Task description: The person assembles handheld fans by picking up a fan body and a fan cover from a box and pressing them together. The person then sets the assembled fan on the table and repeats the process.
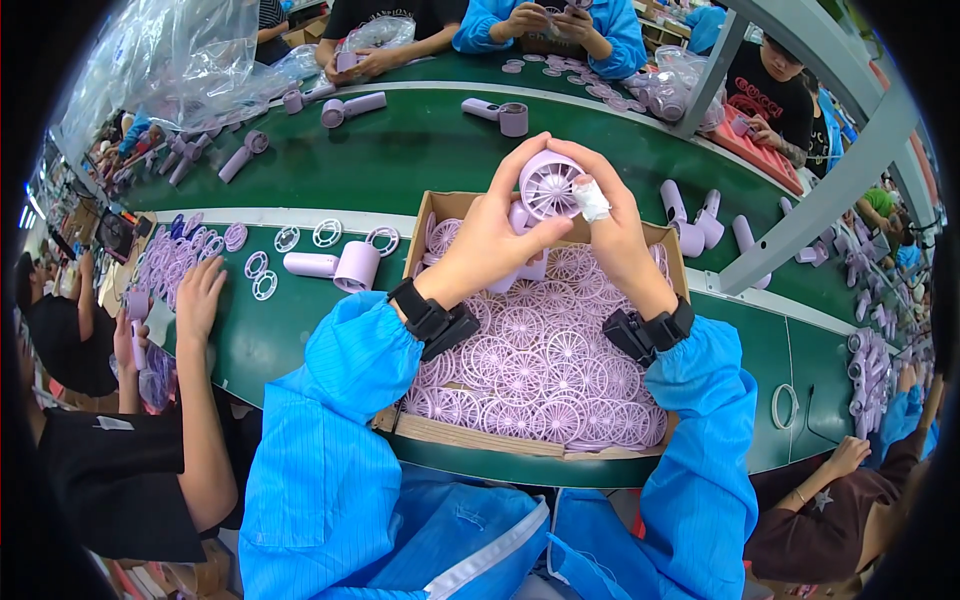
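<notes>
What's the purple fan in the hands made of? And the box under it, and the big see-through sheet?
The purple fan looks like hard, smooth plastic: light glints softly off its thin, even ribs. The box seems to be cardboard, brown and dull with papery edges. The see-through sheet is probably thin, shiny plastic film, as it's crinkled.

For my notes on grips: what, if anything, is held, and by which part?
A lilac handheld fan; the left hand and right hand grip its round head.

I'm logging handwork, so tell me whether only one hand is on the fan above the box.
No, the left hand and right hand both hold the fan above the box of grilles.
</notes>
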`<state>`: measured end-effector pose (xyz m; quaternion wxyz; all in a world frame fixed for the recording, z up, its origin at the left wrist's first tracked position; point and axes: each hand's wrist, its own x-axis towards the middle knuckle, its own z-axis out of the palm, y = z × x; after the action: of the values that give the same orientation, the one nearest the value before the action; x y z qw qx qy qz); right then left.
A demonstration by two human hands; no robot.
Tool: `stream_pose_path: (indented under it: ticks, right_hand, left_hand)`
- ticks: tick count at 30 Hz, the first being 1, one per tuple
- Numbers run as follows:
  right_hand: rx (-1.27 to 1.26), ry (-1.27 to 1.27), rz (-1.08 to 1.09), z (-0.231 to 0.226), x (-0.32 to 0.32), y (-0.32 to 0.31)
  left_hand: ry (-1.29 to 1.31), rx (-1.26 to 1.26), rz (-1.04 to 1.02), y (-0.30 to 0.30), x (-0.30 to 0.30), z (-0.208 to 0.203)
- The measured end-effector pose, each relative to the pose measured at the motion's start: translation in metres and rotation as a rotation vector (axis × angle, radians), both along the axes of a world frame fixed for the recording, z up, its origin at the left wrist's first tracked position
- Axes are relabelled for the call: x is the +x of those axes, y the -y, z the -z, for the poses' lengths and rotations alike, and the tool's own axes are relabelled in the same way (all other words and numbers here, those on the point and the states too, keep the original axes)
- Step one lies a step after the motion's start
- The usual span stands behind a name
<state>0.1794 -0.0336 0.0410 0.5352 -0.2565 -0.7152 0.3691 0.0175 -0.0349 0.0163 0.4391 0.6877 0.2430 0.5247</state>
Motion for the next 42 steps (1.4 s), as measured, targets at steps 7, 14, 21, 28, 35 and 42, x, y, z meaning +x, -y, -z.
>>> stream_pose_path:
  ticks: [7,14,21,28,35,42]
  right_hand:
    - [0.025,0.002,0.011,0.007,0.002,-0.006]
    - [-0.285,-0.028,0.173,0.029,0.003,-0.019]
    - [-0.23,0.381,0.214,0.025,0.01,-0.021]
    - [-0.027,0.778,0.022,0.031,0.012,-0.018]
    - [-0.05,1.14,0.16,0.04,0.026,-0.017]
    - [0.034,1.289,0.174,0.051,0.041,-0.017]
  left_hand:
    - [-0.027,-0.045,-0.017,-0.003,-0.001,0.001]
    - [0.248,-0.559,-0.144,-0.012,-0.005,-0.004]
    - [0.333,-0.47,-0.498,-0.037,-0.019,0.014]
    - [0.239,-0.18,-0.308,-0.032,-0.014,0.013]
    - [-0.077,-0.227,-0.187,-0.001,-0.04,-0.019]
    - [-0.919,-0.225,-0.295,0.05,-0.13,-0.063]
